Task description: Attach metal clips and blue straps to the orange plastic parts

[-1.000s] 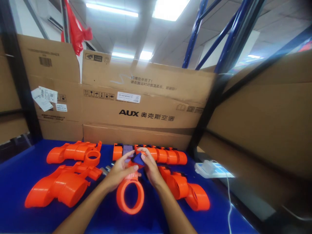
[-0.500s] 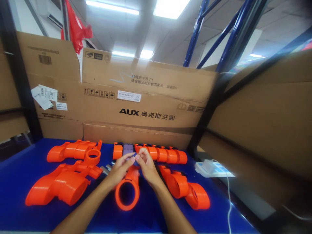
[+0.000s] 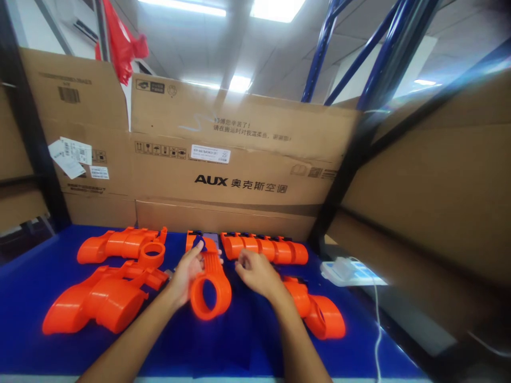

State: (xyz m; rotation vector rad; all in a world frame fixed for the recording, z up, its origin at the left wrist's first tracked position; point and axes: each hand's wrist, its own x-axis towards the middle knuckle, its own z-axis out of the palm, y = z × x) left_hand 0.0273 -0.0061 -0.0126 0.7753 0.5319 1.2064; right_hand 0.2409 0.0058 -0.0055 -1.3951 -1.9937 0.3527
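My left hand (image 3: pixel 184 274) grips an orange plastic part with a large ring end (image 3: pixel 209 288), held upright just above the blue table (image 3: pixel 239 340). A small dark blue piece (image 3: pixel 198 243) sits at its upper end by my thumb. My right hand (image 3: pixel 257 275) hovers to the right of that part, fingers curled, holding nothing I can see. It rests over a curved orange housing (image 3: pixel 315 314). A ribbed orange tube (image 3: pixel 265 249) lies just behind both hands.
Large orange housings (image 3: pixel 99 300) and a ring piece (image 3: pixel 151 254) lie at the left. A phone (image 3: pixel 211 238) lies behind the held part. A white charger with cable (image 3: pixel 347 271) sits at the right. Cardboard boxes (image 3: pixel 239 175) wall the back and right.
My left hand has lifted the ring-ended part upright and drawn it left. My right hand has let go and moved off to the right.
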